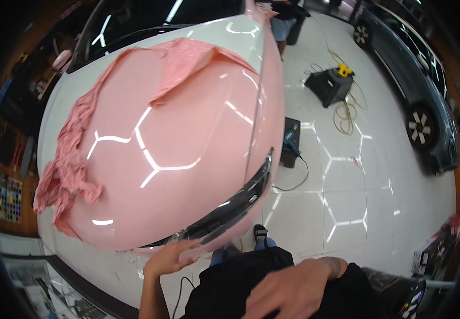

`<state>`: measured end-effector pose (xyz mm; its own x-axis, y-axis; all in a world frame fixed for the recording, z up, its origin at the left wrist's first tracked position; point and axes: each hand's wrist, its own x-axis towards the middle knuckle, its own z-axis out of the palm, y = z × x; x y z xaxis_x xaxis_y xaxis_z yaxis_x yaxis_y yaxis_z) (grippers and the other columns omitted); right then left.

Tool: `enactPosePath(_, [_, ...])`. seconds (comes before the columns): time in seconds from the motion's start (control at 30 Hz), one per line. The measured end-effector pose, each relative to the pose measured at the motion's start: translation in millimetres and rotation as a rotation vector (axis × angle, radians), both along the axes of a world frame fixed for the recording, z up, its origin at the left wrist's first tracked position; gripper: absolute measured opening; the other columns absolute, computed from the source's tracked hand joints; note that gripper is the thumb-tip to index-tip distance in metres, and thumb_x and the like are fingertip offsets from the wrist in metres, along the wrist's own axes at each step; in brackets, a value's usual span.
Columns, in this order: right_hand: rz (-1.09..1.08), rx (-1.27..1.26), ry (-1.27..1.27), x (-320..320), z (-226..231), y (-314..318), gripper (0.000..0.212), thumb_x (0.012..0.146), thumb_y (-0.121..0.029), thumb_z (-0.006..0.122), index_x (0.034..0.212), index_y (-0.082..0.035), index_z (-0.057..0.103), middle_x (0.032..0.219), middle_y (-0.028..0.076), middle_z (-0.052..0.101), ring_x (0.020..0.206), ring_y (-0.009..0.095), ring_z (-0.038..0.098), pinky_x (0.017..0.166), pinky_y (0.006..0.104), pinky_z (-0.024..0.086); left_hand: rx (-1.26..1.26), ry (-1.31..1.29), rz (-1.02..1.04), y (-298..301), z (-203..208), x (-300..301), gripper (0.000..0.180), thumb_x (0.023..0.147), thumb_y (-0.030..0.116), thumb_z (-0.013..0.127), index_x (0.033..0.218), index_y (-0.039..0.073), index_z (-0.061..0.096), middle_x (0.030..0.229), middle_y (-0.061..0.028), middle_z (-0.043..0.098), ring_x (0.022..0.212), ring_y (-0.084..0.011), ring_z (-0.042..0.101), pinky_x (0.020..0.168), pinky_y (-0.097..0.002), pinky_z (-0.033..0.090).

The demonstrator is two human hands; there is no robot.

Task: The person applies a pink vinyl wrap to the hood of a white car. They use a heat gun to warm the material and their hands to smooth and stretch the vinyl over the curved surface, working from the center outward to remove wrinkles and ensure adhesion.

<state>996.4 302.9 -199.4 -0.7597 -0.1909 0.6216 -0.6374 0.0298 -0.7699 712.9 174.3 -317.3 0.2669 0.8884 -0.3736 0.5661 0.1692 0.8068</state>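
Note:
In front of me is a car hood covered largely by glossy pink film (187, 133); pale white hood paint (240, 33) shows beyond its far edge. Loose film lies in crumpled folds (70, 154) along the left, and a flap (187, 61) is folded over near the windshield. My left hand (168, 258) is at the front edge of the car, just below the dark headlight (230, 212). Its fingers are stretched out and its thumb stands apart; whether it touches the bumper is unclear. Close to my torso, my right hand (291, 290) shows its back, with blurred, partly hidden fingers.
Right of the car, a dark step stool (330, 85) carries a yellow item and coiled cord (344, 117). Nearer stands a black box (290, 143) with a corded blue tool. A grey car (413, 80) is parked farther right. Another person (283, 24) stands beyond.

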Motion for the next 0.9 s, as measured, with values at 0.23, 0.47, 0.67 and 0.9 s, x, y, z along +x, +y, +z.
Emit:
enactPosePath(0.23, [0.127,0.444,0.096,-77.4,64.6,-16.6,0.016,0.083,-0.021,0.058,0.083,-0.006,0.052,0.082,0.011,0.047,0.075,0.029,0.053,0.062,0.0392,0.043,0.267,-0.08,0.198,-19.7,45.6,-39.1,0.045,0.083,0.01,0.064,0.126,0.002,0.055,0.109,-0.0163,0.067,0.101,-0.0278,0.065,0.09,-0.0364,0.049])
enactPosePath(0.47, [0.205,0.714,0.025,-109.5,105.7,-15.5,0.01,0.079,-0.02,0.056,0.078,-0.01,0.054,0.084,0.008,0.05,0.075,0.024,0.054,0.062,0.0395,0.042,0.338,-0.034,0.45,-58.0,40.6,-70.5,0.037,0.082,0.004,0.062,0.119,-0.002,0.059,0.101,-0.0165,0.069,0.094,-0.0256,0.067,0.087,-0.0345,0.05])
enactPosePath(0.67, [0.047,0.745,-0.112,-140.4,76.2,50.2,0.029,0.084,-0.017,0.058,0.111,-0.006,0.054,0.103,0.015,0.056,0.087,0.03,0.059,0.076,0.0398,0.047,0.353,-0.041,0.572,-42.4,35.9,-56.5,0.033,0.081,0.003,0.062,0.114,-0.004,0.061,0.096,-0.0166,0.069,0.089,-0.0251,0.068,0.085,-0.035,0.051])
enactPosePath(0.9, [-1.28,1.353,0.178,-248.1,-47.7,311.5,0.056,0.071,-0.016,0.068,0.126,-0.015,0.055,0.129,0.015,0.051,0.123,0.031,0.046,0.099,0.0622,0.03,0.234,0.059,0.641,-24.1,60.5,-18.0,0.035,0.084,0.016,0.063,0.116,0.001,0.061,0.105,-0.0188,0.066,0.099,-0.0315,0.064,0.091,-0.0406,0.046])
